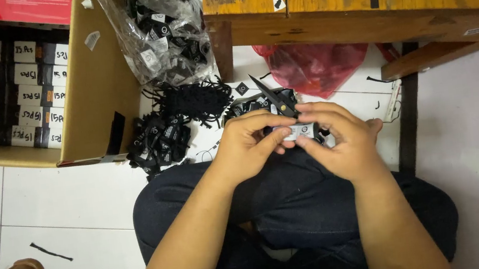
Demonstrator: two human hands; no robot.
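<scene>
Above the lap, scissors (274,95) point up-left, right hand (338,140) holding.

You have one view only, from the camera on your head: it looks steeply down and forward, close over your lap, reaching the tiled floor (65,204) and the wooden counter (359,16) ahead.

Open brown cardboard box (96,79) at left holds black bundles with white paper labels (25,75) (handwritten); clear plastic bag (163,31) of black tags beside it.
</scene>
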